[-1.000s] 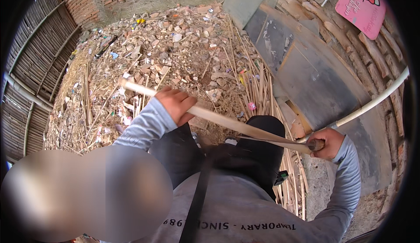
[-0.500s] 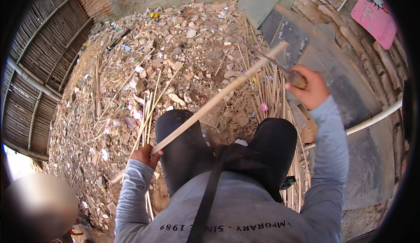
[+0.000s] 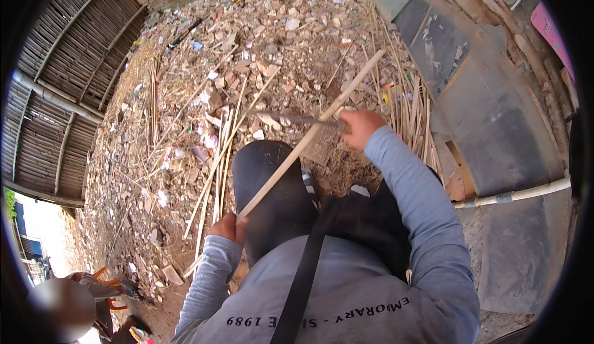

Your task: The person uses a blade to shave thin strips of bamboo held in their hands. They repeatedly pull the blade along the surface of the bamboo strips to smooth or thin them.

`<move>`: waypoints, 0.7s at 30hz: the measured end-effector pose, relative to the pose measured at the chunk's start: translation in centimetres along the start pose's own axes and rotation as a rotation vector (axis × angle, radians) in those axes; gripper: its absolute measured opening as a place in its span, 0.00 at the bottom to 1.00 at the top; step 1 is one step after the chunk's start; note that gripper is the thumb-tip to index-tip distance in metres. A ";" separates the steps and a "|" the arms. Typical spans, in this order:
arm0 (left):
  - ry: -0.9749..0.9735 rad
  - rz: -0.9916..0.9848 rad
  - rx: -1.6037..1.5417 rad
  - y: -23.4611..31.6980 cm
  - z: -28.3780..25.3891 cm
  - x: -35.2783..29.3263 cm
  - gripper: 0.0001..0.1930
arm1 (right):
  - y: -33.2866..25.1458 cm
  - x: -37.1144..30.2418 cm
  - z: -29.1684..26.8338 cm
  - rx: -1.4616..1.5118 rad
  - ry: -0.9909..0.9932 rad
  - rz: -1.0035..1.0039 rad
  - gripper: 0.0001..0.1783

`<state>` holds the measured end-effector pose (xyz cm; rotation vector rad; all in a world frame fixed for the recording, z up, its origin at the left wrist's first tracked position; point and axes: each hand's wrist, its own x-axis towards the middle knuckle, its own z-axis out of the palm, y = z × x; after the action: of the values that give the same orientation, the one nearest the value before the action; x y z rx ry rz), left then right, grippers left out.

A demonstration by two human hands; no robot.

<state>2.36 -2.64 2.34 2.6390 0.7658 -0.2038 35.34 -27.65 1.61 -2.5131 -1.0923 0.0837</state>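
Seated, knees up in dark trousers [image 3: 272, 183], grey long sleeves. Our left hand [image 3: 226, 227] sits low beside the left knee, fingers wrapped around the near end of a long pale stick [image 3: 309, 136]. The stick runs up and away to the right across the knees, its far tip out over the rubble. Our right hand [image 3: 359, 126] is further out, fingers closed on the handle of a knife [image 3: 297, 119]; the blade lies flat across the stick about midway along, pointing left.

We judge the stick light, stiff and dry, likely a split cane: smooth enough to slide in the grip, and apt to splinter at a cut edge. Best held near the end, as the left hand has it, with a knee as a brace under the middle.

Beyond the knees, the ground [image 3: 185, 177] is littered with broken brick, scraps and more thin canes [image 3: 216, 158]; another bundle of canes [image 3: 411, 105] lies to the right. Dark sheet panels [image 3: 489, 121] lean at the right edge, a pale pipe [image 3: 513, 194] crossing them. A slatted fence [image 3: 62, 78] runs along the left. Another person sits at the lower left corner.
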 end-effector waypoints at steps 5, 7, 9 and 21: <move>-0.008 -0.017 0.032 -0.3 0.5 0.2 0.23 | -1.6 -0.5 0.4 0.068 -0.011 0.067 0.16; 0.010 -0.013 0.027 -0.9 1.2 0.1 0.23 | -3.5 -1.1 0.2 -0.010 -0.092 -0.013 0.16; 0.015 0.004 -0.014 -1.0 1.6 0.4 0.23 | -0.9 -0.3 1.2 0.007 -0.163 0.051 0.16; 0.005 0.028 -0.008 -0.6 1.9 1.1 0.29 | 2.1 -0.3 1.5 0.101 0.088 0.221 0.24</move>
<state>2.90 -2.37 0.09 2.6420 0.7287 -0.1858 36.24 -28.66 -0.59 -2.5109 -0.7551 0.0865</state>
